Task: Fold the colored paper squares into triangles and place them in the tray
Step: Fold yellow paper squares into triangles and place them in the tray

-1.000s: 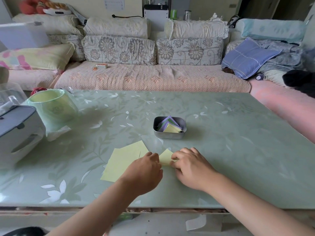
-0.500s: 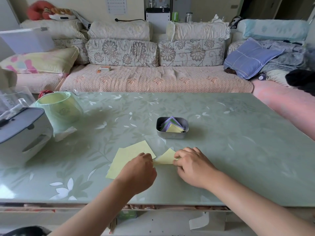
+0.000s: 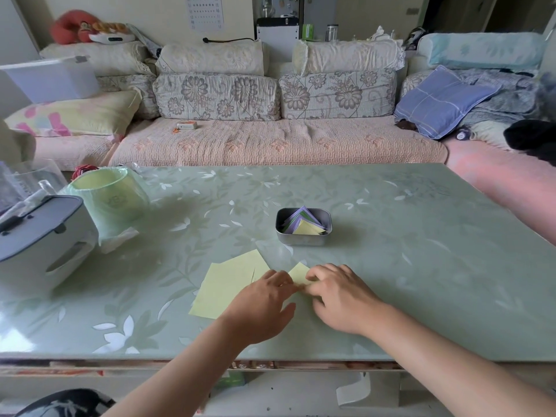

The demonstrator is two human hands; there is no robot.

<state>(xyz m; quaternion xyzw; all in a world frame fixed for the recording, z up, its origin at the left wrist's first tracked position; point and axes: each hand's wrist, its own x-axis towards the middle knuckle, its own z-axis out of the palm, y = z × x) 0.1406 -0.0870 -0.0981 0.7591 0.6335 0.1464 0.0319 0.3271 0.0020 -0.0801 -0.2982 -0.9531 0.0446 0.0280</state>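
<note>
yellow paper point(image 3: 298, 272) pressed flat between two hands, just short of the tray point(image 3: 302, 239)

half a second ago the sheet was lifted a little between the hands; now it lies on the table point(image 3: 421, 266) with only one corner showing. the right hand point(image 3: 340, 296) curls its fingers over it and holds it down. the left hand point(image 3: 264, 299) has bent fingertips at its left edge, thumb out; pinching or only pressing, i cannot tell. the fold looks to be at the creasing stage. folded triangles point(image 3: 305, 227) already fill the tray, and a stack of yellow squares point(image 3: 228, 284) waits beside the left hand.
</note>
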